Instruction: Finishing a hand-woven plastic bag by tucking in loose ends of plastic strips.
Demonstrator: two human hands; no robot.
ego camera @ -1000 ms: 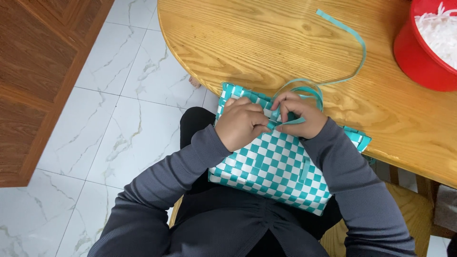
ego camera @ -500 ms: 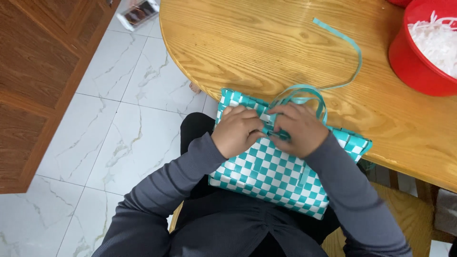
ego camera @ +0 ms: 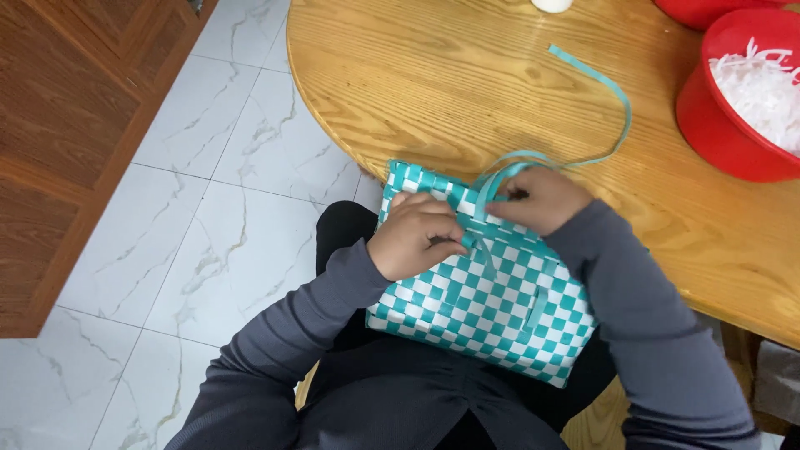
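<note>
A teal and white checkered woven basket (ego camera: 492, 308) rests on my lap against the edge of the round wooden table (ego camera: 450, 92). My left hand (ego camera: 414, 236) presses on the basket's upper part, fingers pinching a teal strip (ego camera: 487, 187) where it enters the weave. My right hand (ego camera: 540, 198) grips the same teal strip at the basket's top edge. The strip loops up and its loose end trails across the table (ego camera: 612, 92) toward the back right.
A red bowl (ego camera: 733, 100) with shredded white material stands at the table's right. A second red rim (ego camera: 708, 10) and a small white object (ego camera: 552, 5) sit at the far edge. White marble floor tiles (ego camera: 200, 217) and a wooden cabinet (ego camera: 58, 142) lie to the left.
My hands have drawn slightly apart along the basket's top, and the strip's loop has pulled tighter and lower. The view has shifted a little with my head.
</note>
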